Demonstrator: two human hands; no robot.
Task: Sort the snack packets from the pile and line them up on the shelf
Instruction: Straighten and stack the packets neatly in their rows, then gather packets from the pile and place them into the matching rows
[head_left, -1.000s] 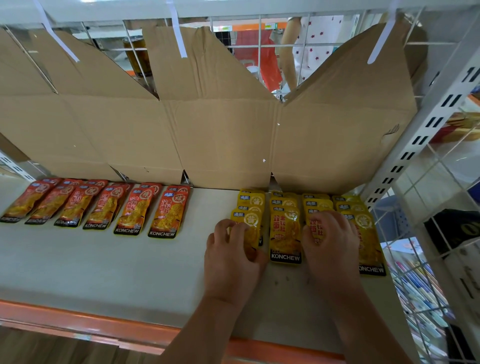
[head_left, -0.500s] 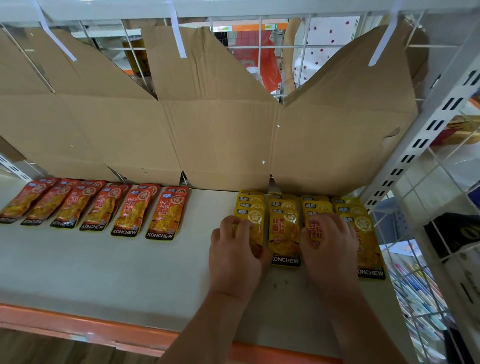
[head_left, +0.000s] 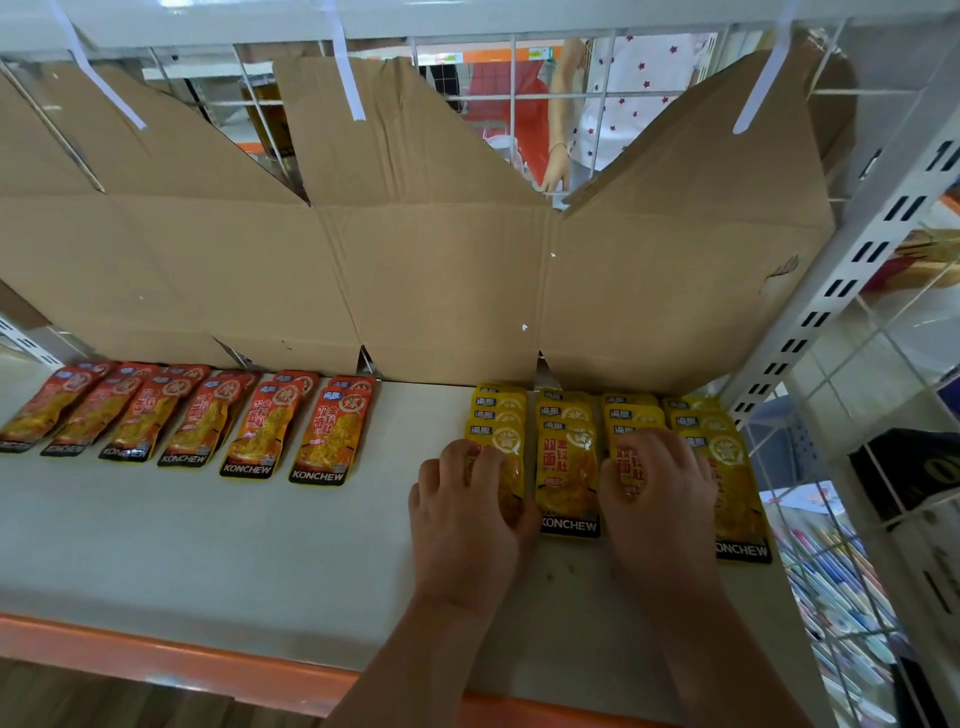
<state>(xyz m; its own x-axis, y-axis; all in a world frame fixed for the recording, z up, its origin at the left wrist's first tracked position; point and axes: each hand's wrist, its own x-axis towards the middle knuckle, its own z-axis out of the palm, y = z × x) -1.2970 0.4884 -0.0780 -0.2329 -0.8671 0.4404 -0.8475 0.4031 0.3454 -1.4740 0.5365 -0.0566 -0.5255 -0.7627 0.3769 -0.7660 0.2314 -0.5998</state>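
Four columns of overlapping yellow snack packets (head_left: 567, 467) lie at the right end of the white shelf (head_left: 208, 545). My left hand (head_left: 467, 530) rests on the front packet of the leftmost yellow column, fingers bent over it. My right hand (head_left: 655, 512) presses on the third column, fingers spread across the front packet. Further left, a row of several red snack packets (head_left: 182, 421) lies side by side with labels facing up, apart from both hands. A gap of bare shelf separates red from yellow.
Flattened brown cardboard (head_left: 441, 270) stands along the shelf's back against a wire grid. A white slotted upright (head_left: 831, 291) and wire mesh (head_left: 883, 395) bound the right side. The shelf's front edge is orange (head_left: 156, 654). A person (head_left: 623, 104) stands behind the grid.
Both hands stay on the yellow packets and have barely moved. The view has shifted slightly.
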